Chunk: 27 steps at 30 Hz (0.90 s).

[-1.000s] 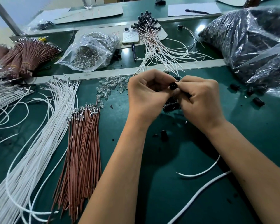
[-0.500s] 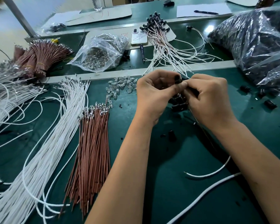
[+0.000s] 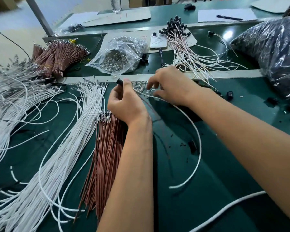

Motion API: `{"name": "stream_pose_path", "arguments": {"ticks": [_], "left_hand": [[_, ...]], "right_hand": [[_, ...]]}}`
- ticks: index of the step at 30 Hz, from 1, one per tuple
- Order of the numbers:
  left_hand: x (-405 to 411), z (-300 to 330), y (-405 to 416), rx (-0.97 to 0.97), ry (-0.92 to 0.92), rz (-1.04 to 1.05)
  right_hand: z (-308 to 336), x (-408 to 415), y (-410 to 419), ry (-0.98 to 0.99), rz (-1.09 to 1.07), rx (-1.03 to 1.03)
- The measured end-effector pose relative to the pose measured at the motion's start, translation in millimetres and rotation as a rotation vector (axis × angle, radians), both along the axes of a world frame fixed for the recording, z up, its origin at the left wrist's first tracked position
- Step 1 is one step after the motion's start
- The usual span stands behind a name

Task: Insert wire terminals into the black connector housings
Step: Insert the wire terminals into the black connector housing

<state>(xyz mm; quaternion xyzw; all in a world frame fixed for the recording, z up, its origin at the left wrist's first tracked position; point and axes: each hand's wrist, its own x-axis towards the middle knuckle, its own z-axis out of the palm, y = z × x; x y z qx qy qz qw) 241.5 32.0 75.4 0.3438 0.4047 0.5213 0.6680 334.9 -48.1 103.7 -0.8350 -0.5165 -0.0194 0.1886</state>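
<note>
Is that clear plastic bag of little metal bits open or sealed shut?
Open. The clear bag lies on its side, its mouth gaping toward the table's edge, with the metal bits heaped inside.

hands parted, right hand (image 3: 171, 84) over loose terminals (image 3: 141, 86)

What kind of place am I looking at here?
Probably a wire-harness assembly bench in a workshop: loose bundles of white wires, brown wires and a clear plastic bag of small metal terminals cover the green table.

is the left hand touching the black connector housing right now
Touching. The head view shows the left hand pinching the black connector housing at its fingertips, no gap between them.
</note>
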Motion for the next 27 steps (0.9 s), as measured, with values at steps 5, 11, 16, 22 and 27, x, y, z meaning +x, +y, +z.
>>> {"name": "stream_pose_path", "arguments": {"ticks": [5, 11, 16, 22, 27], "left_hand": [[1.2, 1.3, -1.3, 0.01, -0.049, -0.02], [3.8, 0.1, -9.2, 0.035, -0.05, -0.207], [9.2, -6.2, -21.7, 0.28, 0.056, -0.644], [9.7, -12.4, -41.0, 0.522, 0.101, -0.923], [7.7, -14.7, -43.8, 0.64, 0.053, -1.013]], "right_hand": [[-5.7, 2.4, 18.0, -0.013, 0.072, -0.068], [-3.6, 3.1, 3.7, -0.109, 0.002, 0.001], [-2.0, -2.0, -60.6, 0.174, -0.236, 0.501], [-30.1, -17.8, -118.6, 0.299, -0.332, 0.806], [-37.3, -24.6, -124.7, 0.247, -0.283, 0.867]]}}
